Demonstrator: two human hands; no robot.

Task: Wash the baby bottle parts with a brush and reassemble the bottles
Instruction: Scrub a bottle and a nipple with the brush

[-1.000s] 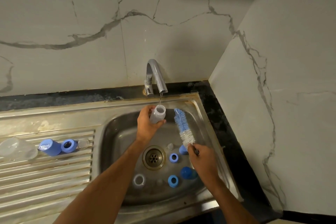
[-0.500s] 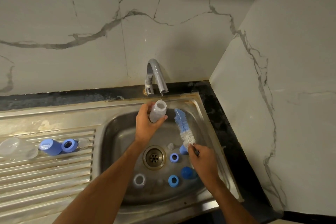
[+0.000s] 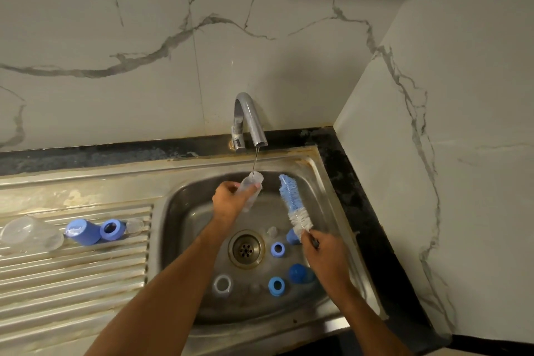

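two hands, clear bottle (image 3: 252, 186), bristly brush (image 3: 294, 205)

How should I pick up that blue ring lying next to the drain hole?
Probably by its outer wall, coming straight down from above. The blue ring lies flat on the sink floor with its hole facing up, just right of the drain, so its round side is open all around for a thumb and finger. Come from the left side; the right hand is close on its other side.
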